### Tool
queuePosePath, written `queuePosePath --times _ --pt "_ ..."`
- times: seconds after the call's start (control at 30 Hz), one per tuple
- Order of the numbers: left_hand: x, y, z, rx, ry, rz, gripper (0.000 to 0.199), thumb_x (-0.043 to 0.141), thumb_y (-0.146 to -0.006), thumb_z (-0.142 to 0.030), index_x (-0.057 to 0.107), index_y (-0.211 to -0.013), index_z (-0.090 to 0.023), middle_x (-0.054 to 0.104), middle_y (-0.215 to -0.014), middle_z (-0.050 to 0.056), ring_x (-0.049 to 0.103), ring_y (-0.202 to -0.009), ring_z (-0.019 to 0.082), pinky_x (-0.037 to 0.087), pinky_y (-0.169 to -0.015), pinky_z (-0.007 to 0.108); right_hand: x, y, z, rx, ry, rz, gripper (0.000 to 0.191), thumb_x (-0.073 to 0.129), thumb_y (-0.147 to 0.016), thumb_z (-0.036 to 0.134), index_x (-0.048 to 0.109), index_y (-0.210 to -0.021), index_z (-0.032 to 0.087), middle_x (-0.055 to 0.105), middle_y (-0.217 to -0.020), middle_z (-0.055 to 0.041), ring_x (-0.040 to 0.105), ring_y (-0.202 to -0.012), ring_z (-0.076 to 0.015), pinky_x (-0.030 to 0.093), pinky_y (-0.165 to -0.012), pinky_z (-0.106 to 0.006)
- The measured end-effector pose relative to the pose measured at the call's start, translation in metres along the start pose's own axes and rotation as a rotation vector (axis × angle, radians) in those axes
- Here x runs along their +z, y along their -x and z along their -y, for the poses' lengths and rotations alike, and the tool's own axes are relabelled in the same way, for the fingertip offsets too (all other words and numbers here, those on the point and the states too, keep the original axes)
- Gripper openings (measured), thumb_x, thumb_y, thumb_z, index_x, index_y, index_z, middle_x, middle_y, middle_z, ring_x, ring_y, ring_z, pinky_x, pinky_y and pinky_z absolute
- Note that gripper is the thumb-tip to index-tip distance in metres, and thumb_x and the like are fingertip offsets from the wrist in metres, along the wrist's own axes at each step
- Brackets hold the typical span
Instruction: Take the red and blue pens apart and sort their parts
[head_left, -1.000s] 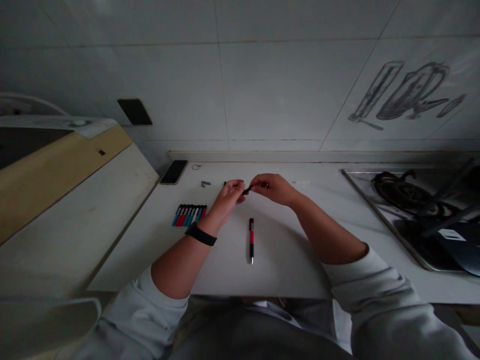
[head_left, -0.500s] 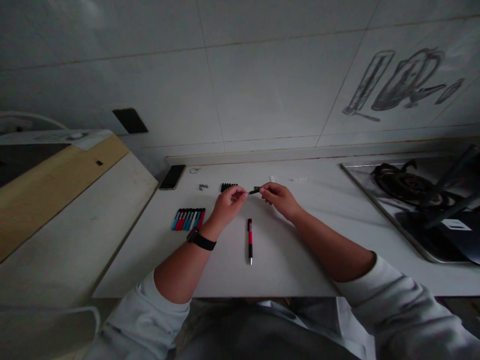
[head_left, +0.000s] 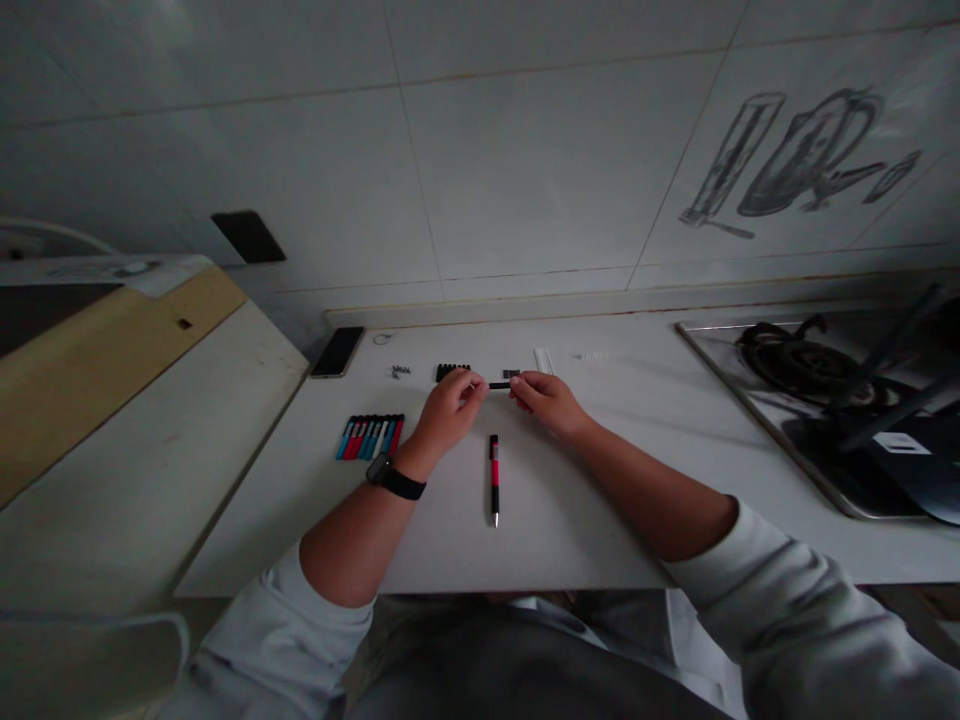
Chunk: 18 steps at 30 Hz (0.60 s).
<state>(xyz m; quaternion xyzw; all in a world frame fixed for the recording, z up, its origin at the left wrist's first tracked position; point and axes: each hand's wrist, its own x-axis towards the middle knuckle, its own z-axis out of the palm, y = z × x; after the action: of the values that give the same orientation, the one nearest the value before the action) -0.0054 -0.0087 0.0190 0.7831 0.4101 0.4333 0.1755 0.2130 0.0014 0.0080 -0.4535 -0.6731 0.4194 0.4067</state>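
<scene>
My left hand (head_left: 451, 405) and my right hand (head_left: 551, 402) meet above the counter, both with fingers pinched. Between them runs a short, thin black pen part (head_left: 499, 386), its left end in my left fingertips and its right end in my right ones. Both ends are hidden by the fingers. Below the hands lies a red and black pen (head_left: 495, 480) with a silver tip pointing towards me. A row of small black parts (head_left: 450, 372) is just behind my left hand. Small dark pieces (head_left: 511, 373) and white strips (head_left: 543, 360) lie behind my right hand.
Left of my wrist lies a row of blue, red and white pen barrels (head_left: 371, 437). Small metal pieces (head_left: 400, 371), a ring (head_left: 382, 339) and a phone (head_left: 338, 352) lie farther back. Small clear pieces (head_left: 592, 356) lie right of centre. A stove (head_left: 795, 420) bounds the right side.
The black part has turned from slightly tilted to nearly level, and my fingers have shifted along it. The right hand has moved a little left and down. The view has shifted slightly.
</scene>
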Motion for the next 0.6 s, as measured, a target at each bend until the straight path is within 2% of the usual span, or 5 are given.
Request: queuePosePath --times 0.2,0.4,0.53,0.6 --pt "-0.0016 -0.0014 -0.0021 -0.008 -0.007 -0.012 0.025 0.049 -0.106 -0.032 0.06 -0.086 -0.021 0.061 -0.091 0.003 0.058 -0.087 0.018 0.047 -0.081 0.031 0.001 0.0022 0.0012 -0.099 0.054 -0.003 0.035 0.059 -0.093 0.056 0.061 -0.084 0.022 0.058 -0.072 0.0016 0.052 -0.068 -0.0151 0.04 -0.066 -0.029" --pt "-0.001 -0.0018 -0.0044 -0.028 0.013 -0.04 0.02 0.053 -0.104 -0.033 0.062 -0.091 -0.021 0.063 -0.097 0.005 0.059 -0.093 0.018 0.05 -0.085 0.031 0.0025 0.0025 -0.0002 0.006 0.024 0.028 0.045 0.046 -0.099 0.061 0.062 -0.084 0.022 0.06 -0.07 -0.0001 0.054 -0.065 -0.0151 0.043 -0.062 -0.028" --pt "-0.0001 -0.0013 -0.0031 -0.025 0.021 -0.048 0.015 0.056 -0.103 -0.029 0.064 -0.093 -0.021 0.062 -0.098 0.005 0.06 -0.093 0.018 0.051 -0.084 0.031 0.0038 0.0026 0.0017 0.007 -0.096 0.007 0.035 0.061 -0.091 0.057 0.059 -0.102 0.024 0.061 -0.077 0.0023 0.057 -0.065 -0.0149 0.046 -0.059 -0.027" --pt "0.0002 -0.001 -0.002 -0.024 0.016 -0.049 0.013 0.057 -0.102 -0.028 0.064 -0.093 -0.021 0.062 -0.099 0.005 0.06 -0.093 0.019 0.051 -0.084 0.031 0.0045 0.0031 0.0041 0.044 -0.122 0.023 0.035 0.058 -0.092 0.058 0.059 -0.1 0.024 0.061 -0.079 0.0012 0.058 -0.065 -0.015 0.047 -0.057 -0.027"
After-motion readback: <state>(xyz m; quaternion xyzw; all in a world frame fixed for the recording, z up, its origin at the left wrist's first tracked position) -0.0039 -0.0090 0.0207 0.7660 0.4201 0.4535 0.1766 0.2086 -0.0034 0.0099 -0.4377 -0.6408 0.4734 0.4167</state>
